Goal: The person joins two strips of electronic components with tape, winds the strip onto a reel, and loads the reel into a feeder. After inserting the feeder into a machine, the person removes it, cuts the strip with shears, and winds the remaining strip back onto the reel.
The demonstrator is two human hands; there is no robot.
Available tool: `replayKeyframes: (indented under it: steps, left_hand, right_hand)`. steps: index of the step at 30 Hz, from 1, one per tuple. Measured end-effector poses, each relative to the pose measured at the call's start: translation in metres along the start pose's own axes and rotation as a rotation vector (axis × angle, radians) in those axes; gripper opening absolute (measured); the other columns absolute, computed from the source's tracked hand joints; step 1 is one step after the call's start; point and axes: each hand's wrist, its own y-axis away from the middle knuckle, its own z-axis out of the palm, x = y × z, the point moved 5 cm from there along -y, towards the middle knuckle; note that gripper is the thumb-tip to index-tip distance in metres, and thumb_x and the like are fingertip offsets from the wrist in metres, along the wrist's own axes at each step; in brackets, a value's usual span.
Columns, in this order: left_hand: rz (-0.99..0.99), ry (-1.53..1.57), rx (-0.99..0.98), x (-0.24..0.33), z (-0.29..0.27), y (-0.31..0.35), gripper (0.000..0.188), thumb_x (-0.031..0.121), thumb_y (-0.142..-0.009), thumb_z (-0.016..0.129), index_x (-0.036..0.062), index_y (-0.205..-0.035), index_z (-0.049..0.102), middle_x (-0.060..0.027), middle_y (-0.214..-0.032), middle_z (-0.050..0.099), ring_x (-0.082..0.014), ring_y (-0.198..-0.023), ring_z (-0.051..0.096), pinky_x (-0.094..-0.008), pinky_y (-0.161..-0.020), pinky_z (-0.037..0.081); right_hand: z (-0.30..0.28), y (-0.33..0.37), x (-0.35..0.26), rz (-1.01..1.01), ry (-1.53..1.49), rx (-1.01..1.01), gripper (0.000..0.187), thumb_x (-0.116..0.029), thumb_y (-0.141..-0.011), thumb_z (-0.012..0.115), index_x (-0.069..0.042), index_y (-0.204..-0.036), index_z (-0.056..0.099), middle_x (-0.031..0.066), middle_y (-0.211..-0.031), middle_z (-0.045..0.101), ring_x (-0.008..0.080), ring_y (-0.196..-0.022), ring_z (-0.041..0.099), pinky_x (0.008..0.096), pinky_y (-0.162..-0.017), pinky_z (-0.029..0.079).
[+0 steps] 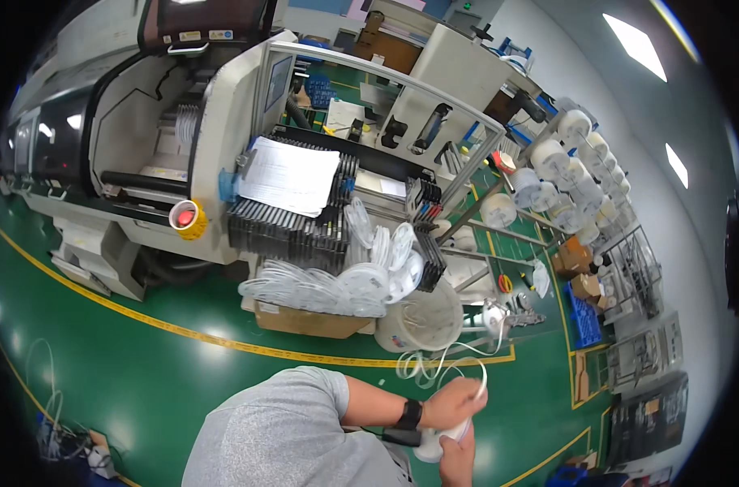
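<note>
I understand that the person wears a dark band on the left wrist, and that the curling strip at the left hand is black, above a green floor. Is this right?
Not quite: in the head view, the curling strip at the left hand is white. The dark wrist band and green floor are right.

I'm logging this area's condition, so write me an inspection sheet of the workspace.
Surface: green floor with yellow line; no tabletop seen under the hands.
Job's things: white strip, loosely looped; pale reel, partly hidden.
Clutter: clear reels heaped above a cardboard box; white tub beside it; papers on the dark row behind.
Hands: left hand, slightly blurred, closed on the strip; right hand grips the reel.
Cables: thin white cables, loosely gathered, lower left.
Surroundings: large machine left; rack of white rolls right.
</note>
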Motion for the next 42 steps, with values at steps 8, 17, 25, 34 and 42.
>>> replayKeyframes:
  steps: [8, 17, 25, 34, 42]
  left_hand:
    - [-0.216, -0.051, 0.006, 0.069, -0.028, 0.121, 0.025, 0.025, -0.101, 0.054, 0.0006, -0.094, 0.055, -0.0131, -0.082, 0.057, -0.0239, -0.076, 0.056, -0.0392, -0.073, 0.045]
    - [-0.682, 0.24, 0.021, 0.106, -0.082, 0.185, 0.023, 0.027, -0.099, 0.056, 0.0044, -0.104, 0.057, -0.0065, -0.087, 0.058, -0.0183, -0.082, 0.056, -0.035, -0.077, 0.046]
    - [-0.007, 0.11, -0.349, 0.183, -0.217, 0.229, 0.021, 0.022, -0.096, 0.058, 0.0045, -0.108, 0.059, -0.0134, -0.091, 0.061, -0.0309, -0.086, 0.059, -0.0416, -0.08, 0.047]
    - [0.121, 0.09, -0.247, 0.228, -0.409, 0.261, 0.017, 0.021, -0.095, 0.059, 0.0053, -0.103, 0.059, -0.0121, -0.092, 0.061, -0.0332, -0.083, 0.06, -0.0403, -0.074, 0.048]
    - [-0.711, 0.439, 0.156, 0.175, -0.49, 0.275, 0.019, 0.022, -0.097, 0.057, 0.004, -0.105, 0.055, -0.0136, -0.087, 0.061, -0.0289, -0.082, 0.061, -0.0412, -0.076, 0.048]
  right_hand:
    - [0.085, 0.138, -0.01, -0.137, -0.056, -0.001, 0.053, -0.009, -0.089, 0.057, 0.006, -0.138, 0.047, 0.0226, -0.136, 0.055, 0.0344, -0.126, 0.052, 0.0404, -0.108, 0.038]
    - [0.184, 0.234, -0.058, -0.121, -0.01, 0.294, 0.051, -0.006, -0.09, 0.058, 0.008, -0.138, 0.049, 0.0213, -0.134, 0.057, 0.0299, -0.125, 0.054, 0.0415, -0.105, 0.042]
    - [0.329, 0.242, -0.098, 0.086, -0.163, 0.344, 0.043, -0.009, -0.093, 0.06, 0.005, -0.133, 0.054, 0.0137, -0.124, 0.061, 0.0265, -0.113, 0.057, 0.0374, -0.099, 0.045]
    - [0.483, 0.218, -0.222, 0.076, -0.167, 0.292, 0.033, -0.015, -0.091, 0.059, 0.004, -0.118, 0.062, 0.0134, -0.106, 0.065, 0.025, -0.094, 0.059, 0.0372, -0.085, 0.047]
    - [0.568, 0.22, -0.259, 0.107, 0.05, 0.181, 0.041, -0.011, -0.091, 0.059, 0.007, -0.127, 0.055, 0.0116, -0.118, 0.063, 0.0226, -0.102, 0.058, 0.0348, -0.09, 0.047]
